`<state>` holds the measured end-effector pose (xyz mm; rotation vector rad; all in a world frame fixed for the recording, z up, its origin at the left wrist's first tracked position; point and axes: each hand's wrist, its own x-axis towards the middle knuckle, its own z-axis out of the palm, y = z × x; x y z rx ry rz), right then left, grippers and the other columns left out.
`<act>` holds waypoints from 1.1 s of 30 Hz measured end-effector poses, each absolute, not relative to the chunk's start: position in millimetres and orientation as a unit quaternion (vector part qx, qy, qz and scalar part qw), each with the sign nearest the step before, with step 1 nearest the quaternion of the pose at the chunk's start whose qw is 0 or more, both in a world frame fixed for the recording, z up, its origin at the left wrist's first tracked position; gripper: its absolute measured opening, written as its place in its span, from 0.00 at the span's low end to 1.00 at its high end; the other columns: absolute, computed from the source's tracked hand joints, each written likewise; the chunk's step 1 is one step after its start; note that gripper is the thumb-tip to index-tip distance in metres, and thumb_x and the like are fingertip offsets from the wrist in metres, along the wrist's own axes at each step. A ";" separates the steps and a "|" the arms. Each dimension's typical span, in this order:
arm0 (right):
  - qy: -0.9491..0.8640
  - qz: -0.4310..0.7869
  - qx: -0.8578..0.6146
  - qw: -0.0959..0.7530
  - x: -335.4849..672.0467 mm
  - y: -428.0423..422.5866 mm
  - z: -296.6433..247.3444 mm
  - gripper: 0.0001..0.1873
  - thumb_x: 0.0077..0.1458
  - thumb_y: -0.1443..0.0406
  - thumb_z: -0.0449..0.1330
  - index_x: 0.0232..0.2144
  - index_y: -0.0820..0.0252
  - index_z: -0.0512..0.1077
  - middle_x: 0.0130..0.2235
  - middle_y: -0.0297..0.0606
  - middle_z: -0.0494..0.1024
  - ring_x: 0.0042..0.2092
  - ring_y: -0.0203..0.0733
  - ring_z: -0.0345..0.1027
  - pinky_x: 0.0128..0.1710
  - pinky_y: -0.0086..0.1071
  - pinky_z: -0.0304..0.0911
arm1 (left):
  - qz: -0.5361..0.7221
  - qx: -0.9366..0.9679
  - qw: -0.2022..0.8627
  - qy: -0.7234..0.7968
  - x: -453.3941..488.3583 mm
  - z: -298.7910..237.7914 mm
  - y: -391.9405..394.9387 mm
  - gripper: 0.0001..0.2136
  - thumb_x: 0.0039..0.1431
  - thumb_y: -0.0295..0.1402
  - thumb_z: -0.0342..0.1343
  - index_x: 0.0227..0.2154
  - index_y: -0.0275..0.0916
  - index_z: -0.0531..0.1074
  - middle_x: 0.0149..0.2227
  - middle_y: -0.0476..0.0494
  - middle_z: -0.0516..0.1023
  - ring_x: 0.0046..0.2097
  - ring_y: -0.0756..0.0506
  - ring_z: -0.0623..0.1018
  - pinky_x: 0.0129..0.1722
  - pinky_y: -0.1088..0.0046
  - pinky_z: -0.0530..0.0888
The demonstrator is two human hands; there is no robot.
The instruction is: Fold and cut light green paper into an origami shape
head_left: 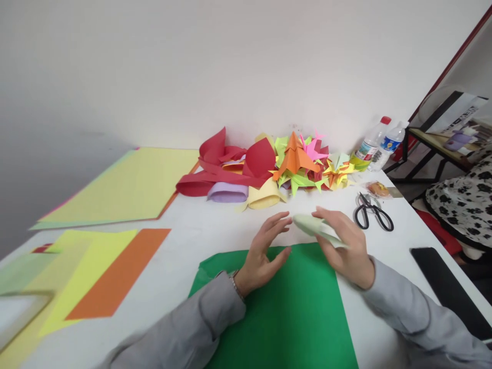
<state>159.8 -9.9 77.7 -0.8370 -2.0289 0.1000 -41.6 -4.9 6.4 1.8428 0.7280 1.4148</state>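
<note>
A pale green piece of folded or curled paper [308, 224] is held between the thumb and fingers of my right hand [353, 251]. Part of this paper is hidden by the fingers, and it looks slightly blurred. To its left, my left hand [261, 256] is open, fingers apart, with nothing in it. Both hands are above a large green sheet [292, 318] on the white table [180, 256]. The sheet's far left corner looks creased, and my left forearm covers part of its left side.
Curled red paper [259, 159] and folded paper shapes, including an orange one [295, 159], lie by the wall. Black-handled scissors [372, 214], two bottles [372, 141] and a black flat object [448, 287] are right. Large yellow sheets [126, 184] and an orange strip [119, 274] lie left.
</note>
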 end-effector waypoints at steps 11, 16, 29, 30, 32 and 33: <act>-0.916 -0.138 -0.324 0.195 141.8 -11.4 63.0 0.16 0.62 0.74 0.44 0.46 0.63 0.68 0.41 0.45 0.79 0.46 0.45 0.69 0.55 0.48 0.55 | 0.538 0.727 0.309 0.294 -35.8 6.9 -5.4 0.19 0.56 0.26 0.56 0.52 0.43 0.72 0.51 0.37 0.76 0.51 0.42 0.76 0.51 0.62 0.74; -0.869 -0.149 -0.337 0.330 148.4 -9.1 45.2 0.15 0.59 0.71 0.53 0.48 0.53 0.64 0.52 0.44 0.74 0.57 0.48 0.62 0.60 0.53 0.46 | 0.562 0.601 0.423 0.380 -33.1 12.2 -5.9 0.11 0.52 0.32 0.62 0.39 0.40 0.79 0.45 0.40 0.81 0.46 0.40 0.79 0.49 0.61 0.75; -0.501 0.525 -0.398 0.561 143.3 18.5 11.9 0.37 0.37 0.61 0.72 0.50 0.53 0.62 0.51 0.41 0.72 0.46 0.46 0.71 0.45 0.40 0.69 | 0.578 0.247 0.697 0.343 -33.8 21.8 4.7 0.15 0.41 0.30 0.70 0.34 0.35 0.78 0.39 0.44 0.82 0.42 0.44 0.79 0.47 0.64 0.77; -0.483 0.557 -0.390 0.552 142.9 18.1 13.2 0.33 0.37 0.63 0.72 0.47 0.55 0.66 0.47 0.39 0.75 0.44 0.44 0.73 0.44 0.38 0.69 | 0.573 0.260 0.696 0.345 -33.3 21.9 3.9 0.15 0.40 0.30 0.70 0.34 0.35 0.78 0.39 0.44 0.82 0.42 0.44 0.79 0.47 0.63 0.77; -0.455 0.582 -0.388 0.551 143.2 16.4 15.1 0.27 0.36 0.65 0.73 0.41 0.57 0.71 0.41 0.37 0.79 0.40 0.43 0.73 0.42 0.35 0.69 | 0.560 0.303 0.683 0.357 -32.5 20.9 2.3 0.15 0.39 0.31 0.70 0.33 0.34 0.79 0.37 0.43 0.82 0.41 0.42 0.80 0.47 0.60 0.77; -0.445 0.588 -0.388 0.552 143.8 15.7 15.6 0.25 0.36 0.66 0.73 0.39 0.59 0.72 0.39 0.36 0.80 0.39 0.42 0.73 0.41 0.35 0.69 | 0.552 0.331 0.671 0.369 -32.4 20.0 1.8 0.15 0.39 0.31 0.70 0.33 0.34 0.79 0.37 0.43 0.82 0.41 0.42 0.80 0.47 0.59 0.77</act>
